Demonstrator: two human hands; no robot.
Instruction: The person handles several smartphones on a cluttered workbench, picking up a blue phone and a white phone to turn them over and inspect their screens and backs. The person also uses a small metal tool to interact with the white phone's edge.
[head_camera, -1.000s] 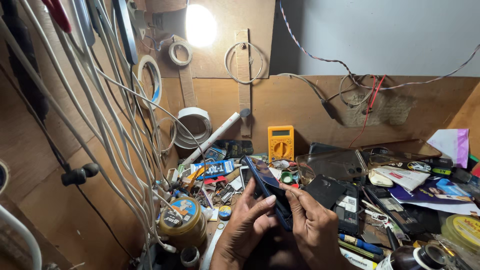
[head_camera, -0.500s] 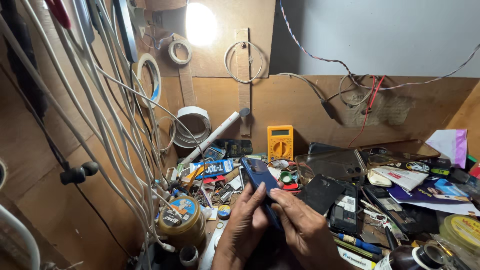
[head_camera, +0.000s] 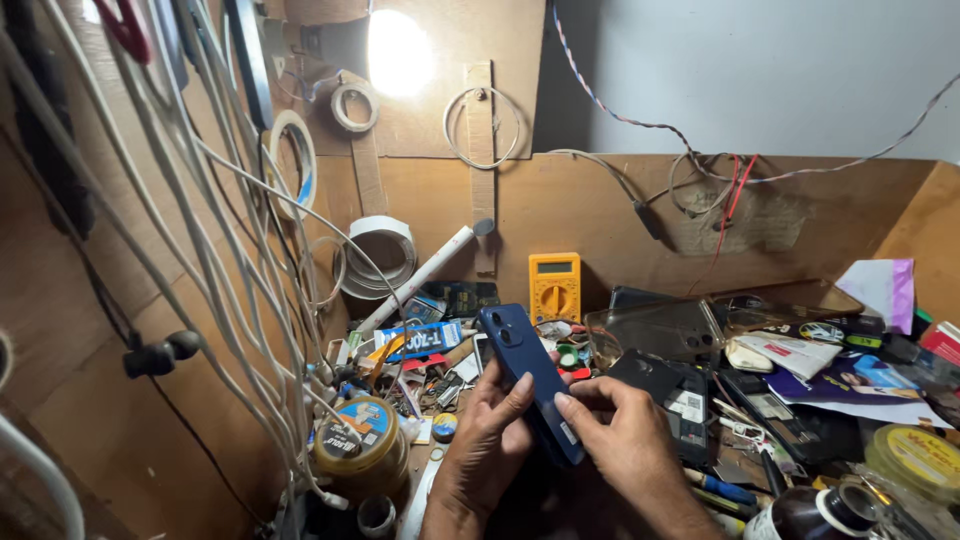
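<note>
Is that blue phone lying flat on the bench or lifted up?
Lifted up: the blue phone tilts back-side up between the left hand and right hand.

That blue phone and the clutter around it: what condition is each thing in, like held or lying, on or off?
Blue phone: held up tilted, back and camera toward us, screen hidden.
Left hand: grip on the phone's left edge.
Right hand: grip on its lower right edge.
Yellow multimeter: propped upright against the back board, display blank.
Lamp: lit.
Clear phone case: empty, lying on the bench.
Round tin: lid on.
</note>
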